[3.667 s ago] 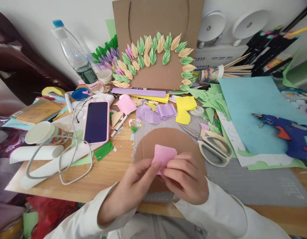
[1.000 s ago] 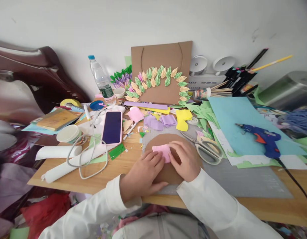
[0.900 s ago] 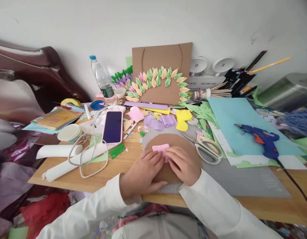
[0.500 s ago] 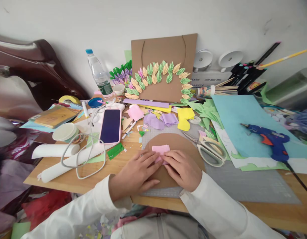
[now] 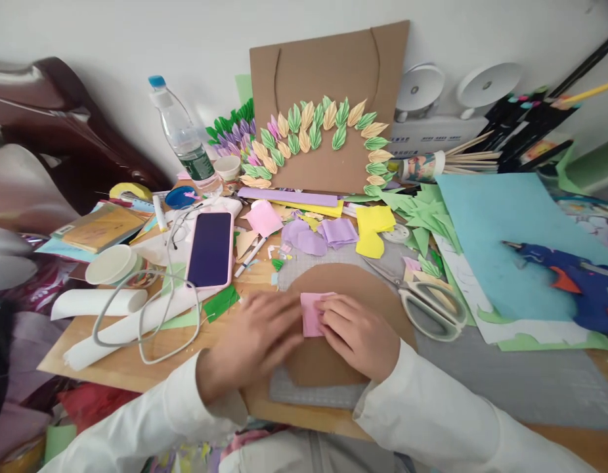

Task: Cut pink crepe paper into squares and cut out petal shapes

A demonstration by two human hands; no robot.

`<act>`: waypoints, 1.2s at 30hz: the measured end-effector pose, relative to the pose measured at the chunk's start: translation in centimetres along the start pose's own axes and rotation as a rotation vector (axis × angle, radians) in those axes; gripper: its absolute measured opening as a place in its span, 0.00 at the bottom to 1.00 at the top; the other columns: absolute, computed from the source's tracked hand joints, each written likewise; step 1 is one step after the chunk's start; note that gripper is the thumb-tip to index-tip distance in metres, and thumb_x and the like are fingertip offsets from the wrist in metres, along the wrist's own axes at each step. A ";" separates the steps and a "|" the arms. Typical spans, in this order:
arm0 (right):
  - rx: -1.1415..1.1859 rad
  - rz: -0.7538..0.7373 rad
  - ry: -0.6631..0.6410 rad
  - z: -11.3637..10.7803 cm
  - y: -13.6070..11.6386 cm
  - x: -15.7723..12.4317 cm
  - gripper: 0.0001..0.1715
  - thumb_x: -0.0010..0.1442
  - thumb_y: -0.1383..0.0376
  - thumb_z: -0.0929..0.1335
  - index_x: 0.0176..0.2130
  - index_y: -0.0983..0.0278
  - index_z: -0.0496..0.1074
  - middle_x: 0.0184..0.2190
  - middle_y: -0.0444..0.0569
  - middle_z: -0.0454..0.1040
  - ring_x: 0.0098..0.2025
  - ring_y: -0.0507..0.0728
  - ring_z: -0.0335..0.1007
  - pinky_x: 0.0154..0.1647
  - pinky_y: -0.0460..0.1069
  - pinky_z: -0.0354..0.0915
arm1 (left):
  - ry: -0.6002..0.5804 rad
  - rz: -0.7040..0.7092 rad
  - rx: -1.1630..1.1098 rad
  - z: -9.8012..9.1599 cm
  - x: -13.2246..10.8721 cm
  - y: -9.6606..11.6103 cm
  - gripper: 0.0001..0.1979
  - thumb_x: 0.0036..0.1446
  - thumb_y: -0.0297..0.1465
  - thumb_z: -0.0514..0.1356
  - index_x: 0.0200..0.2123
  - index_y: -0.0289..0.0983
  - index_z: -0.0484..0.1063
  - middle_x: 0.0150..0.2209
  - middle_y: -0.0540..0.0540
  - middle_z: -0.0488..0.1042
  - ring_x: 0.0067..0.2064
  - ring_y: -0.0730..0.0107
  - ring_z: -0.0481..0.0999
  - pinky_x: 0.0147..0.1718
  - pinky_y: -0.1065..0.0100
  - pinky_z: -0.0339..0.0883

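Observation:
A small folded square of pink crepe paper [image 5: 312, 315] lies on a round piece of brown cardboard [image 5: 348, 368]. My right hand [image 5: 358, 332] holds the pink paper at its right edge, fingertips pressed together on it. On the other side, my left hand [image 5: 259, 338] is slightly blurred, its fingers stretched out and apart from one another near the paper's left edge. It grips nothing that I can see. Scissors with pale handles [image 5: 434, 309] lie just right of the cardboard, their blades partly over the grey cutting mat [image 5: 461, 368].
Yellow paper [image 5: 373, 230] and purple paper pieces [image 5: 339, 232] lie behind the cardboard. A phone [image 5: 210, 249] and a white cable [image 5: 142, 355] are at left. A blue glue gun [image 5: 570, 269] rests on blue sheets at right. A cardboard panel with paper leaves [image 5: 328, 167] leans on the wall.
My left hand has drawn back leftward off the pink paper, uncovering its left part. My right hand stays on the paper. The camera view has moved nearer to the table.

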State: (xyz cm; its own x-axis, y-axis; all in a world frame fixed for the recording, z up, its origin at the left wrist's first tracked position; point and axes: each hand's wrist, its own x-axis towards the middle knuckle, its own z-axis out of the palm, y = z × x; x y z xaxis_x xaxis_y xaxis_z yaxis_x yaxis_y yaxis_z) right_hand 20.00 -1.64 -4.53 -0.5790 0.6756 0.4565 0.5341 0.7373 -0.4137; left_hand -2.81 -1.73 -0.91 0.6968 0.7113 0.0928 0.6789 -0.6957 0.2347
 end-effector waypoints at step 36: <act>0.169 0.034 0.047 0.4 0.9 -0.3 0.08 0.62 0.72 0.62 0.38 0.62 0.69 0.41 0.54 0.75 0.46 0.60 0.69 0.46 0.57 0.70 | -0.110 -0.637 -1.894 -4.1 0.5 3.8 0.07 0.59 0.32 0.63 0.41 0.38 0.74 0.30 0.50 0.74 0.32 0.79 0.70 0.32 0.77 0.63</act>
State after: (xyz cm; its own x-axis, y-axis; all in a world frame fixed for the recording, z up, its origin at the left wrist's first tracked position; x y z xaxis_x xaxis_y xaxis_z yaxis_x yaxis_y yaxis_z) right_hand 20.39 -1.22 -5.33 -0.5309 0.7023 0.4743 0.4397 0.7067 -0.5543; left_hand -0.83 -3.59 4.01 0.5581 0.7081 -0.4327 -0.2209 0.6294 0.7450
